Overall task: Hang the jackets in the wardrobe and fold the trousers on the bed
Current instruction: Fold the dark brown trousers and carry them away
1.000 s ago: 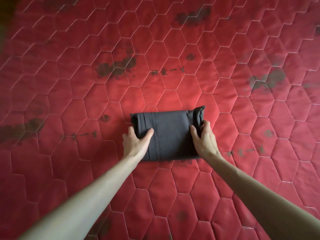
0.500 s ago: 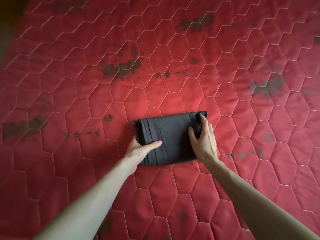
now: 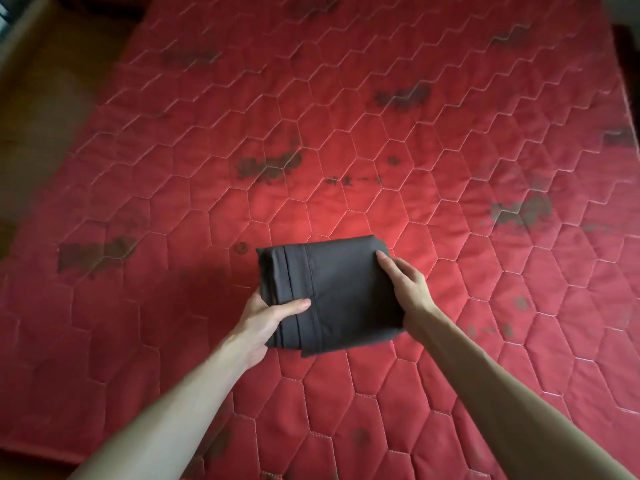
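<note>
Dark grey trousers, folded into a compact rectangle, are held just above the red quilted bed. My left hand grips the bundle's left edge, thumb on top and fingers underneath. At the right edge my right hand grips it too, with fingers lying along the top and the rest tucked under. The near edge of the bundle looks lifted off the quilt. No jacket or wardrobe is in view.
The bed's red quilt has hexagon stitching and dark stains. A brown floor runs along the bed's left side. The bed's far right edge meets a dark area.
Both hands shifted from pressing on the trousers to gripping their sides, and the bundle has come up and toward me. The view has pulled back, showing more of the bed.
</note>
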